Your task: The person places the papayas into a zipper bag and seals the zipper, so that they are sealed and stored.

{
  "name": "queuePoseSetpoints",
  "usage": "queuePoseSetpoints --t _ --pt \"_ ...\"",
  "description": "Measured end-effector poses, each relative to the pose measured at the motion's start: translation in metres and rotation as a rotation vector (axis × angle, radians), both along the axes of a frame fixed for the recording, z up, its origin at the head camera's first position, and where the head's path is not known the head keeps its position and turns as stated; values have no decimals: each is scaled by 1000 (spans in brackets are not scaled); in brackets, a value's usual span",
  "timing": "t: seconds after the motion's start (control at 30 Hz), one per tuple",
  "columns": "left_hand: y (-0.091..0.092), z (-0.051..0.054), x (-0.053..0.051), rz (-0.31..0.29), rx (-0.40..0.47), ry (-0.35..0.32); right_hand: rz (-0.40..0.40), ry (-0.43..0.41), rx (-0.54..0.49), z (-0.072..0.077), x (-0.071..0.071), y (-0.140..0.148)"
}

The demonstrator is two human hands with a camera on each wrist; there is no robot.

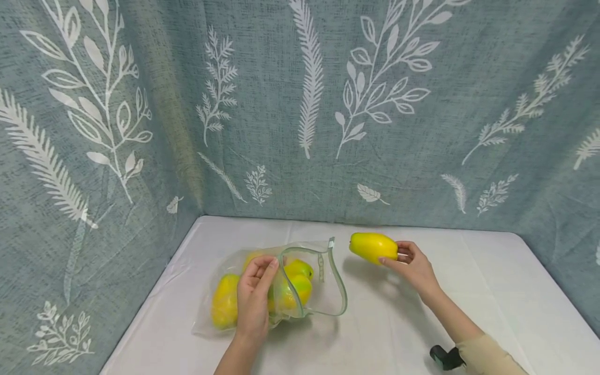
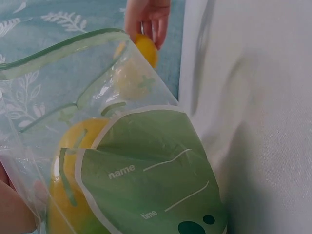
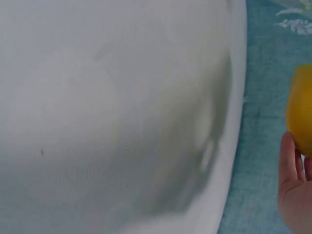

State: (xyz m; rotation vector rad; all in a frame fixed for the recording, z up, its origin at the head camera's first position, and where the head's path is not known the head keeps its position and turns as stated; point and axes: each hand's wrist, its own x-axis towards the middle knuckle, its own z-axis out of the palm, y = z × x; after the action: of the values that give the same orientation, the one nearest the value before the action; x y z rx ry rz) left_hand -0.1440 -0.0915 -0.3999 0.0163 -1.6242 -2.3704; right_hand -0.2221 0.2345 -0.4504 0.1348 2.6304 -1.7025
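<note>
A clear zip bag (image 1: 326,302) with a green-edged mouth lies on the table, its mouth standing open to the right. Several yellow-green papayas (image 1: 225,302) are inside it. At the bag's upper edge, my left hand (image 1: 255,297) pinches the plastic between thumb and fingers. The left wrist view shows the bag's green printed panel (image 2: 146,165) with the words "name" and "time". My right hand (image 1: 414,268) holds another papaya (image 1: 373,247) by one end, above the table and to the right of the bag's mouth. In the right wrist view that papaya (image 3: 301,109) is partly cut off.
A white cloth covers the table (image 1: 492,291). Blue-green curtains (image 1: 272,114) with white leaf prints stand behind it and at both sides. A black device (image 1: 445,358) sits by my right sleeve (image 1: 489,354).
</note>
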Motion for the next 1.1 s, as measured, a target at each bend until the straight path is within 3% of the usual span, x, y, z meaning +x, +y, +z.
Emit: queuePoseSetpoints --t 0.67,0.87,1.1 --pt "0 0 -2 -3 -3 7 81 28 -95 45 54 -25" --pt "-1 2 -3 0 11 14 144 60 -86 56 61 -39" --pt "-1 6 -7 27 -1 63 211 79 -42 66 59 -61"
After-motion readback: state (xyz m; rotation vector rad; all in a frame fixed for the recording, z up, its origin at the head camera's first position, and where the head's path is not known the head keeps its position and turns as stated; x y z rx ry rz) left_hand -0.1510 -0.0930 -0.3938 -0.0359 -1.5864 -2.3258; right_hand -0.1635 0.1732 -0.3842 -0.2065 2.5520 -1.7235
